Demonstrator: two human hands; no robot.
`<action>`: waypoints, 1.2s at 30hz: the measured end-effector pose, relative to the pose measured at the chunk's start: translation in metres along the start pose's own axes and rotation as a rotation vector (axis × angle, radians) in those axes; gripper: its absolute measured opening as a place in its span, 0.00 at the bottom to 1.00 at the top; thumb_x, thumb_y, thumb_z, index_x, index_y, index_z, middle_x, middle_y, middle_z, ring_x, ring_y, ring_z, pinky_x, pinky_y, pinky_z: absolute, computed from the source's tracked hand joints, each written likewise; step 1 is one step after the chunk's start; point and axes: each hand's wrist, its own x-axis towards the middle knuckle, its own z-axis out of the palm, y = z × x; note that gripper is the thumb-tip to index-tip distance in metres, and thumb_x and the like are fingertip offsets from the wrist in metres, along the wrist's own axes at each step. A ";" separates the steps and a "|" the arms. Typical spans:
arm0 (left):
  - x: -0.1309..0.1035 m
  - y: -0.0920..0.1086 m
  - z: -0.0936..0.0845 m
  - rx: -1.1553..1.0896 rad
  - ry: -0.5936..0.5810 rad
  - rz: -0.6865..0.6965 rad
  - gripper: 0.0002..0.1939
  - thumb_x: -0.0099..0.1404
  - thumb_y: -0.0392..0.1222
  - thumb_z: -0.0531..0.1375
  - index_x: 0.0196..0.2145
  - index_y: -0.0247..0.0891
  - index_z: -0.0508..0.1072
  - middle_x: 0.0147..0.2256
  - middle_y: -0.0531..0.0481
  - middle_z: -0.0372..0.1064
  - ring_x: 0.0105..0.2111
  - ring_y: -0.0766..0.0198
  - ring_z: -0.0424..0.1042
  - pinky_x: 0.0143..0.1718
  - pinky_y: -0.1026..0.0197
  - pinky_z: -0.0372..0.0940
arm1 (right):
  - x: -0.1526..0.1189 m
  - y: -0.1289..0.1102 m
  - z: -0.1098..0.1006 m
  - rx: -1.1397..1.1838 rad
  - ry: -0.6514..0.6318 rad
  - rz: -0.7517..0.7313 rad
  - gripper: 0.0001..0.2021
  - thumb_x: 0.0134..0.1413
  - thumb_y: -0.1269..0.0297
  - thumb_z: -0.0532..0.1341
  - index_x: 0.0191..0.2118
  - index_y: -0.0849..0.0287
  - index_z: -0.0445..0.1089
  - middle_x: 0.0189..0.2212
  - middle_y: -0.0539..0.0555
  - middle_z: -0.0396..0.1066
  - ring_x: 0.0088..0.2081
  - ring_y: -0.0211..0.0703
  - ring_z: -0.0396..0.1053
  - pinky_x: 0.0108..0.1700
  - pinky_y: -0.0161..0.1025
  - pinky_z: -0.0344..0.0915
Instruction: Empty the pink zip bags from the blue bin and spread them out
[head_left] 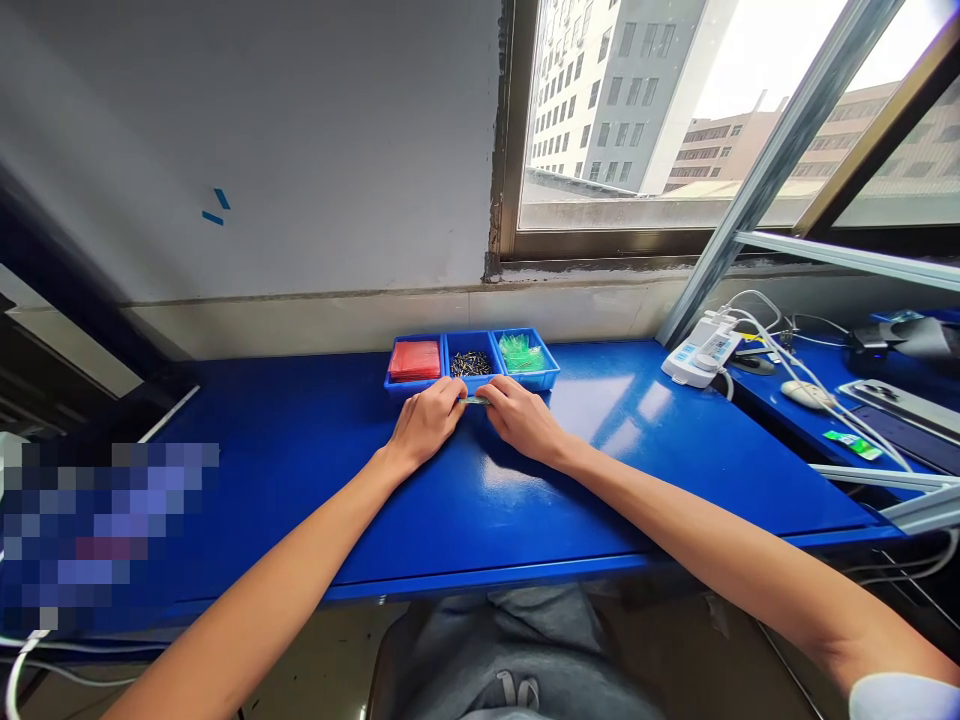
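Note:
My left hand (429, 420) and my right hand (523, 415) meet just in front of the blue bins, fingers closed in a pinch. Between them they hold the two ends of a small clear greenish plastic bag (474, 400), seen almost edge-on. Whether anything is inside it is too small to tell. Behind the hands, the left bin (388, 378) has a stack of red flat packets (415, 360). Small dark and brassy screws (471, 364) lie in the middle bin (480, 384). Clear green-tinted plastic bags (521, 353) fill the right bin (541, 380).
The blue table (480, 530) runs up to the wall. At its right back stands a white power strip (701, 350) with cables, beside a metal frame post (757, 190). Beyond are a mouse (807, 394) and a phone (892, 405). A pixelated patch covers the left front.

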 end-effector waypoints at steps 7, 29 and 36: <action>0.001 -0.001 0.004 -0.052 0.077 -0.014 0.10 0.75 0.43 0.53 0.51 0.40 0.68 0.43 0.46 0.72 0.38 0.58 0.75 0.38 0.60 0.66 | 0.005 0.009 0.005 0.352 0.160 0.151 0.06 0.64 0.67 0.57 0.43 0.57 0.69 0.34 0.53 0.72 0.35 0.42 0.69 0.41 0.39 0.65; -0.001 0.001 -0.002 -0.107 0.043 0.202 0.21 0.68 0.36 0.61 0.57 0.40 0.65 0.48 0.46 0.70 0.34 0.62 0.74 0.35 0.60 0.69 | 0.004 -0.014 -0.016 0.681 0.223 0.252 0.18 0.62 0.51 0.59 0.28 0.59 0.74 0.56 0.61 0.69 0.44 0.47 0.73 0.30 0.37 0.68; 0.000 0.001 -0.004 -0.055 0.025 0.251 0.09 0.70 0.37 0.59 0.48 0.37 0.71 0.41 0.47 0.71 0.35 0.61 0.73 0.34 0.61 0.66 | 0.004 -0.016 -0.015 0.683 0.236 0.243 0.18 0.64 0.51 0.59 0.28 0.58 0.72 0.48 0.60 0.73 0.43 0.46 0.72 0.31 0.37 0.70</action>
